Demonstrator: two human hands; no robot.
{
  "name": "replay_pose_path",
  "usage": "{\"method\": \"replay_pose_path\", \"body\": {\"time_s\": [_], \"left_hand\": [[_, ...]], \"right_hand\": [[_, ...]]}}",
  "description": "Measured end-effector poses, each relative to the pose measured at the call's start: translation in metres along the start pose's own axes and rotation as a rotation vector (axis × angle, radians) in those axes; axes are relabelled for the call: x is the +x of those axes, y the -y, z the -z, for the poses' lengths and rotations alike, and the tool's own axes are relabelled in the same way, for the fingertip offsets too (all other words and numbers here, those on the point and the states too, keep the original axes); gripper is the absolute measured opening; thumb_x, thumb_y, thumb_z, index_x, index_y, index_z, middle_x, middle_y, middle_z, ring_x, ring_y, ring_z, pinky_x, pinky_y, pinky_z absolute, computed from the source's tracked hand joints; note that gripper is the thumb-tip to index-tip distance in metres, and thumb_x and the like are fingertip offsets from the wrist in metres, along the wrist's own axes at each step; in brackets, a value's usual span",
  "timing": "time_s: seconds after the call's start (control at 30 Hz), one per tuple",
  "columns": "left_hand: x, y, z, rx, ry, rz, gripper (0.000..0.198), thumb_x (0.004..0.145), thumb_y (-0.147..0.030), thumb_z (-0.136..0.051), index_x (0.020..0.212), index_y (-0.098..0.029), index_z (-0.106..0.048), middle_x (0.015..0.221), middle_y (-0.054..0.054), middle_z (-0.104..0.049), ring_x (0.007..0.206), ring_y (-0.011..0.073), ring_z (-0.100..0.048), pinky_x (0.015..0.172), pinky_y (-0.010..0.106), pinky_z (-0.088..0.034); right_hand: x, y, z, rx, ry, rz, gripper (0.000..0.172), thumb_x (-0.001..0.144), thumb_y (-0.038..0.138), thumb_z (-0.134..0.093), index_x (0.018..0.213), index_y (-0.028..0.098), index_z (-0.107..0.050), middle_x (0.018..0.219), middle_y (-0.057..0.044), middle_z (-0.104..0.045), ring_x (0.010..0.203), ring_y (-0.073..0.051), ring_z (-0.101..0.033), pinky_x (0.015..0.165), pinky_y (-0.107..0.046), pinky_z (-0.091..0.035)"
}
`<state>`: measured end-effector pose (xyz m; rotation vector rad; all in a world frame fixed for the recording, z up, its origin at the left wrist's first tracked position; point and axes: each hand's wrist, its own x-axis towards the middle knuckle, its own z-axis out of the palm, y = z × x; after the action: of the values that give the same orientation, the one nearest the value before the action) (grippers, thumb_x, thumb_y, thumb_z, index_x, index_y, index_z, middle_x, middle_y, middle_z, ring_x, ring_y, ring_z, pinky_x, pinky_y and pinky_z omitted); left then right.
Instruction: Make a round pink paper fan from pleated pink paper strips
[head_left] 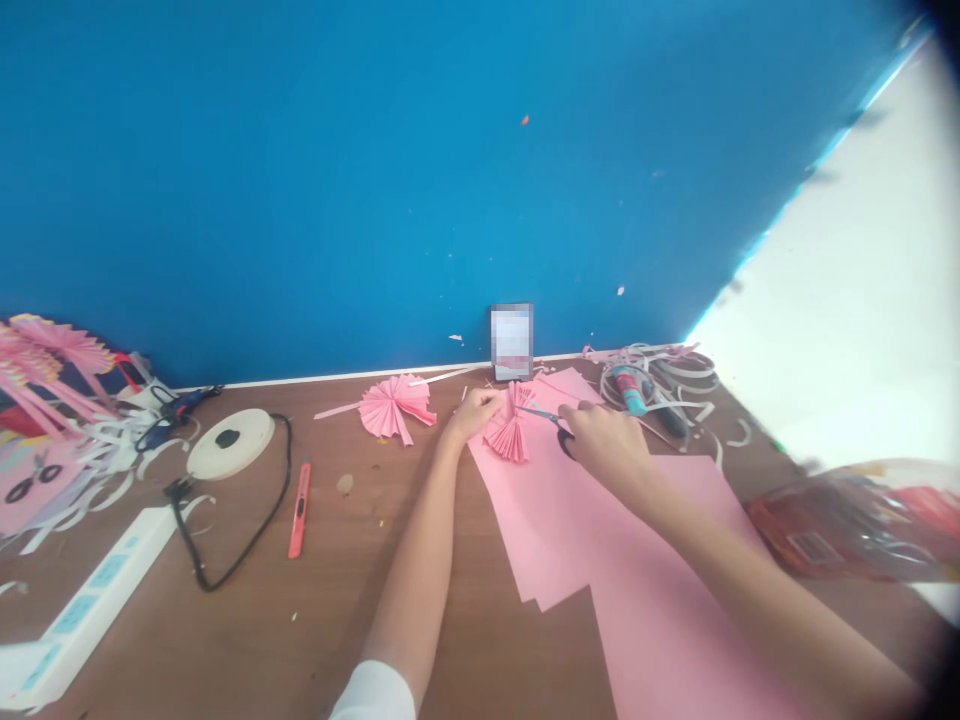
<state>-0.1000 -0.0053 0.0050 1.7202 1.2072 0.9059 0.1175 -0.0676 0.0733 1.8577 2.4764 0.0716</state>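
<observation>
Pink sheets of paper (555, 540) lie on the brown table in front of me. Over them, my left hand (478, 412) pinches the left edge of a pleated pink paper fan (509, 437), which is spread above and below its middle. My right hand (606, 438) grips a pair of scissors (547, 415) by the dark handles. Their blades point left and reach the fan's middle; whether they touch the paper I cannot tell. Left of my left hand rests another pleated pink fan (395, 408) with a paper strip sticking out.
A phone (512, 342) leans on the blue wall. Left are a red cutter (299, 510), a round white reel (229, 445), a black cable (247, 574), a power strip (97, 600) and more scissors (34, 478). Right are curled paper strips (686, 370), a glue bottle (628, 390) and a plastic bag (847, 525).
</observation>
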Motion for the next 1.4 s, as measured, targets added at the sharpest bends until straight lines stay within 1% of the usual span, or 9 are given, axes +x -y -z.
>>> {"method": "replay_pose_path", "body": {"time_s": [0.1, 0.3, 0.5, 0.6, 0.73, 0.87, 1.03, 1.27, 1.4], "left_hand": [[0.000, -0.005, -0.001, -0.016, -0.017, 0.019, 0.027, 0.080, -0.031, -0.041, 0.058, -0.017, -0.035, 0.057, -0.004, -0.035, 0.057, 0.0086, -0.034, 0.058, 0.024, -0.027], [0.000, -0.010, -0.006, -0.062, -0.052, 0.038, 0.030, 0.083, -0.037, -0.041, 0.061, -0.018, -0.033, 0.059, -0.004, -0.034, 0.058, 0.0088, -0.033, 0.057, 0.023, -0.026], [0.001, -0.011, -0.007, 0.011, -0.075, -0.029, 0.031, 0.084, -0.039, -0.042, 0.063, -0.017, -0.034, 0.062, -0.004, -0.036, 0.062, 0.0091, -0.035, 0.061, 0.023, -0.029], [0.000, -0.012, -0.008, 0.003, -0.069, -0.026, 0.026, 0.084, -0.036, -0.043, 0.068, -0.017, -0.041, 0.063, -0.004, -0.041, 0.060, 0.0085, -0.037, 0.060, 0.022, -0.029], [0.000, -0.011, -0.010, -0.020, -0.053, -0.039, 0.018, 0.081, -0.032, -0.047, 0.073, -0.016, -0.048, 0.067, -0.004, -0.047, 0.060, 0.0081, -0.041, 0.058, 0.021, -0.030], [0.001, -0.009, -0.009, -0.041, -0.067, -0.050, 0.018, 0.080, -0.030, -0.047, 0.069, -0.016, -0.045, 0.063, -0.004, -0.045, 0.059, 0.0081, -0.041, 0.057, 0.022, -0.030], [0.002, -0.006, -0.008, -0.033, -0.063, -0.065, 0.017, 0.079, -0.025, -0.046, 0.065, -0.016, -0.041, 0.060, -0.005, -0.039, 0.058, 0.0080, -0.037, 0.057, 0.022, -0.027], [0.003, -0.004, -0.007, -0.022, -0.030, -0.081, 0.016, 0.076, -0.021, -0.043, 0.061, -0.016, -0.041, 0.060, -0.004, -0.042, 0.061, 0.0092, -0.038, 0.060, 0.023, -0.028], [0.002, -0.005, -0.007, -0.057, -0.008, -0.075, 0.016, 0.076, -0.022, -0.042, 0.062, -0.016, -0.041, 0.059, -0.004, -0.040, 0.058, 0.0089, -0.035, 0.057, 0.024, -0.025]], "right_hand": [[0.005, 0.003, -0.006, -0.022, 0.005, -0.012, 0.023, 0.086, 0.025, -0.044, 0.100, 0.019, -0.061, 0.093, -0.012, -0.063, 0.083, -0.023, -0.062, 0.061, -0.027, -0.036], [0.005, -0.001, -0.010, -0.001, 0.043, 0.003, 0.024, 0.085, 0.027, -0.044, 0.098, 0.020, -0.064, 0.089, -0.011, -0.064, 0.083, -0.023, -0.062, 0.065, -0.027, -0.037], [0.000, 0.000, -0.006, 0.012, 0.018, 0.060, 0.022, 0.083, 0.026, -0.045, 0.095, 0.022, -0.063, 0.085, -0.009, -0.063, 0.078, -0.022, -0.061, 0.061, -0.028, -0.035], [0.000, 0.004, -0.007, 0.014, 0.023, 0.071, 0.022, 0.083, 0.027, -0.046, 0.098, 0.023, -0.063, 0.086, -0.008, -0.063, 0.080, -0.023, -0.061, 0.062, -0.028, -0.035], [0.003, 0.008, -0.011, 0.001, 0.029, 0.031, 0.023, 0.085, 0.030, -0.045, 0.100, 0.021, -0.061, 0.090, -0.010, -0.061, 0.082, -0.022, -0.061, 0.062, -0.027, -0.036], [0.007, 0.006, -0.019, -0.001, 0.002, 0.005, 0.023, 0.086, 0.029, -0.044, 0.100, 0.021, -0.060, 0.090, -0.010, -0.061, 0.081, -0.022, -0.062, 0.062, -0.027, -0.036], [0.012, 0.000, -0.027, 0.016, -0.013, 0.021, 0.021, 0.085, 0.031, -0.044, 0.095, 0.021, -0.061, 0.086, -0.008, -0.063, 0.081, -0.024, -0.062, 0.061, -0.028, -0.036], [0.012, -0.001, -0.024, 0.027, 0.002, 0.008, 0.023, 0.085, 0.031, -0.044, 0.097, 0.021, -0.061, 0.087, -0.009, -0.065, 0.082, -0.023, -0.063, 0.062, -0.027, -0.036], [0.012, 0.000, -0.024, 0.014, 0.004, 0.014, 0.022, 0.085, 0.030, -0.044, 0.098, 0.022, -0.060, 0.087, -0.009, -0.065, 0.082, -0.024, -0.063, 0.062, -0.028, -0.035]]}}
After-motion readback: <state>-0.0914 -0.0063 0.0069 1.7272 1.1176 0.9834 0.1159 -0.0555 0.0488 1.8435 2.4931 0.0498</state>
